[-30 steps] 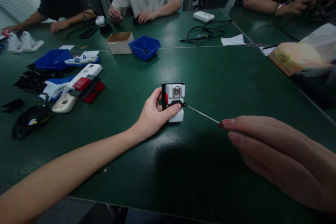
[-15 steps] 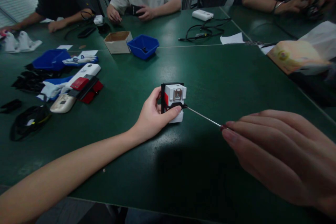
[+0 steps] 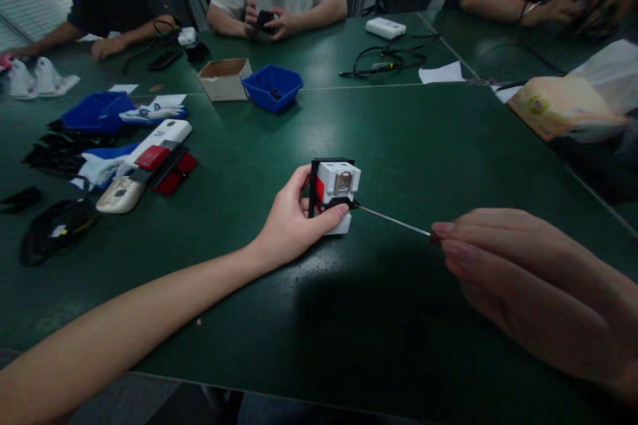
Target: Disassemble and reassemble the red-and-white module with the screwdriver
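Observation:
My left hand (image 3: 299, 212) is closed around a small white block-shaped device (image 3: 340, 179) with a red side patch and a black frame plate (image 3: 314, 189) behind it. My left thumb presses near a black bracket across the device's middle. My right hand (image 3: 533, 279) pinches a screwdriver (image 3: 393, 220) by its handle, which the fingers mostly hide. Its thin metal shaft points left, and the tip meets the right end of the black bracket. The device stands upright just above or on the green table (image 3: 423, 146); I cannot tell which.
At left lie a white device (image 3: 164, 136), a red-and-black piece (image 3: 172, 169), gloves and a coiled black cable (image 3: 57, 229). A cardboard box (image 3: 225, 80) and a blue bin (image 3: 273, 87) stand further back. A plastic bag (image 3: 573, 103) is at right. Several people sit across the table.
My left hand and the device have shifted slightly right. My right hand has also moved a little right with the screwdriver. Across the table, a person's hands have come together around a black object.

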Available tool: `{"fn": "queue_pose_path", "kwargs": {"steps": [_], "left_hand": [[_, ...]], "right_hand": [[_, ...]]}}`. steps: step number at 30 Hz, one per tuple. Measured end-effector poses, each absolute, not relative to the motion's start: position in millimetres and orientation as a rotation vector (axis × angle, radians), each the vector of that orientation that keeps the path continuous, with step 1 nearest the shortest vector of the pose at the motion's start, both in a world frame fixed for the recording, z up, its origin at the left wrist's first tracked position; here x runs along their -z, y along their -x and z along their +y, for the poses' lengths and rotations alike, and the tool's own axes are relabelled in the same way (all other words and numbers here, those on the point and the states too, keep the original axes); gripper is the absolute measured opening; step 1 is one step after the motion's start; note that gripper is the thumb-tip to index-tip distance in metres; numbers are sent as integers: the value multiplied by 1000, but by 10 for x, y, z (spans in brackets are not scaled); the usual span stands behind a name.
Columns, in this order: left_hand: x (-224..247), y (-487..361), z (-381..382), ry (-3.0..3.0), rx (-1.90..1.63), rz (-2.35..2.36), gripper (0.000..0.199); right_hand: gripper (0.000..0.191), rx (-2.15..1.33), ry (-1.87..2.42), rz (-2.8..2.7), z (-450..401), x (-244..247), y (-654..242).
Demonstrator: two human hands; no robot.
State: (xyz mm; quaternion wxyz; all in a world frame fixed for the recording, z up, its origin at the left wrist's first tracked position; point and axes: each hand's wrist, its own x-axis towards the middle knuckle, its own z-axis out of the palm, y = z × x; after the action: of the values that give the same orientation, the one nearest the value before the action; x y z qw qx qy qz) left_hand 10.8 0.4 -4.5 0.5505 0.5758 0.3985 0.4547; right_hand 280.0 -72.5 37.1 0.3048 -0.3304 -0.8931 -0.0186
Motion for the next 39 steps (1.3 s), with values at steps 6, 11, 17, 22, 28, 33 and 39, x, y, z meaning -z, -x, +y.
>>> {"fn": "queue_pose_path", "kwargs": {"steps": [6, 11, 17, 22, 28, 33, 39], "left_hand": [[77, -109, 0, -1353, -1087, 923, 55], [64, -115, 10, -1350, -1101, 927, 54], [35, -115, 10, -1335, -1086, 947, 56], [50, -114, 21, -1350, -1091, 956, 55], [61, -105, 29, -1378, -1096, 955, 56], [67, -101, 15, -1369, -1098, 937, 55], [70, -96, 11, -1404, -1082, 931, 57]], "right_hand": [[34, 329, 503, -2404, -666, -303, -2630], [26, 293, 559, -2460, -701, -318, -2660], [21, 286, 710, -2599, -597, -424, -2882], [17, 424, 606, -2565, -632, -490, -2747], [22, 370, 704, -2472, -611, -536, -2678], [11, 513, 641, -2469, -616, -484, -2711], [13, 491, 666, -2465, -627, -496, -2709]]}}
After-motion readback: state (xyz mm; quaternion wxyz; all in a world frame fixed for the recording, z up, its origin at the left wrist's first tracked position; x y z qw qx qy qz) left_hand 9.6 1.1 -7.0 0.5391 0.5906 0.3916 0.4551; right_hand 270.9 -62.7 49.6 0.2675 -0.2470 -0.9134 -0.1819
